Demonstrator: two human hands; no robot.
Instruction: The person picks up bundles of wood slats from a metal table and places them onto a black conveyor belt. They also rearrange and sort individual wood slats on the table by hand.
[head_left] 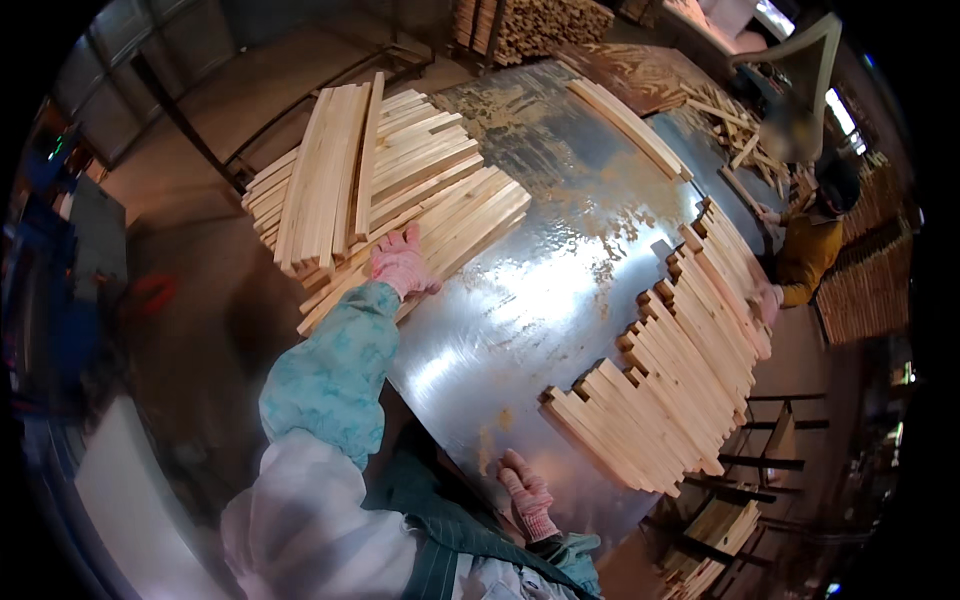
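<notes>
My left hand (402, 264), in a pink glove, lies across several pale wooden strips (470, 222) at the near side of a pile on the table's left. Its fingers bend over the strips, with the thumb at their near edge. More strips (325, 170) lie crosswise on top of the pile. My right hand (526, 494), in a pink-and-white glove, is low over the near edge of the metal-topped table (470, 370). Its fingers are curled together, and nothing shows in them. A long staggered row of wooden strips (660, 370) lies to its right, apart from it.
Across the table, a co-worker in a mustard sleeve (808, 255) has a gloved hand (768, 303) at the row's outer side. Two long strips (630, 128) lie farther back. Beyond are a heap of offcuts (735, 125) and stacked wood (550, 32). A rack (765, 462) stands at right.
</notes>
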